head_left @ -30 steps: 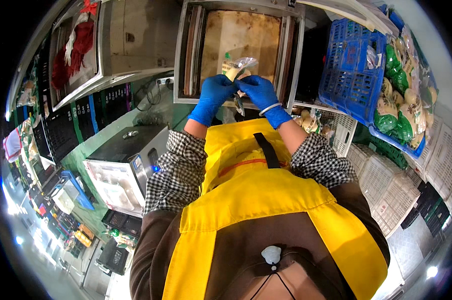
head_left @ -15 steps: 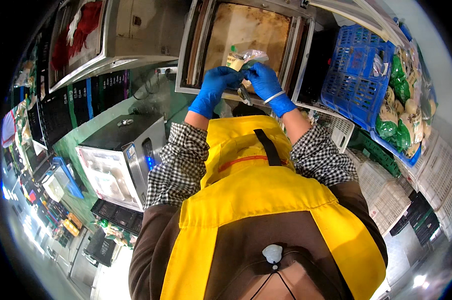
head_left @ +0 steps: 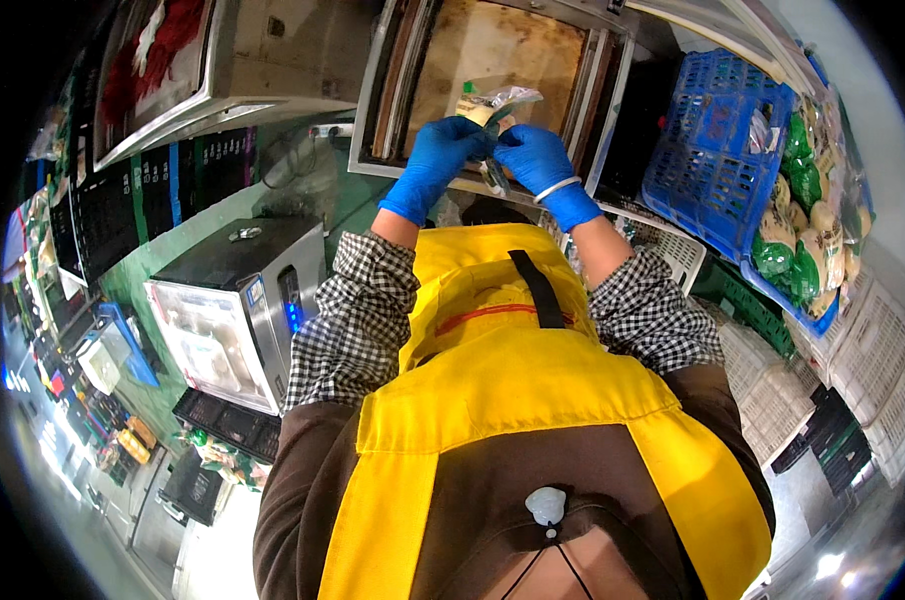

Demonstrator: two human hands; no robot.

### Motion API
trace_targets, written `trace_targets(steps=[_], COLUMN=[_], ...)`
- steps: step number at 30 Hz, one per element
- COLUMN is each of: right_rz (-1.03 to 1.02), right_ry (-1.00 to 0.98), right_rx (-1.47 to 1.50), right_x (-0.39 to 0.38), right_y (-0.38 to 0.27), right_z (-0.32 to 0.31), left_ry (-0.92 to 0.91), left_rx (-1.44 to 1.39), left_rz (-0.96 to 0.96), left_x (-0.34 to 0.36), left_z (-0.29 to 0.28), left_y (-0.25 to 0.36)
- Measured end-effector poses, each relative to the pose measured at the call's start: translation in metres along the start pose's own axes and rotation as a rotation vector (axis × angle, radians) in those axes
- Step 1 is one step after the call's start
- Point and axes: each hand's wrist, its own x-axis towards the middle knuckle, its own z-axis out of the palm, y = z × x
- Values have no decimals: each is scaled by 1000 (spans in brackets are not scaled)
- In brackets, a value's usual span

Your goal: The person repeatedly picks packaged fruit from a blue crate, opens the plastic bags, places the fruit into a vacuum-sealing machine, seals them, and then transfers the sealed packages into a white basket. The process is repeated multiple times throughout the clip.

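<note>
Both my hands wear blue gloves and meet over the near side of a metal-framed tray (head_left: 443, 75) with a stained, pale brown bed. Between them is a clear plastic bag (head_left: 478, 105) with green marks and something pale inside. My left hand (head_left: 440, 160) is closed, its fingertips pinching the dark green film edge of the bag. My right hand (head_left: 541, 163), with a white band at its wrist, is closed on the same edge from the other side. The bag's clear end sticks up beyond my fingers, and its lower end dangles below them. My fingertips are partly hidden.
A blue crate (head_left: 708, 150) on the right adjoins several green-and-clear bags of pale round food (head_left: 808, 240). White crates (head_left: 763, 385) are stacked below. To the left stand a boxy steel-and-black machine (head_left: 238, 300) and a steel cabinet (head_left: 293, 60) with red cloth beside it.
My right hand has shifted slightly right and down, away from my left. More of the dark green edge shows between them. The view has tilted a little.
</note>
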Motion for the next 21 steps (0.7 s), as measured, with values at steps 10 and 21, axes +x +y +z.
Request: trace_targets(steps=[10, 21], right_rz=[426, 9], right_ry=[-350, -69], right_rx=[693, 300], right_x=[10, 12], right_y=[6, 20], right_z=[1, 34], left_ry=[88, -34], left_rx=[333, 1036], left_rz=[166, 48], left_x=[5, -6], left_z=[-1, -14], left_y=[-7, 9])
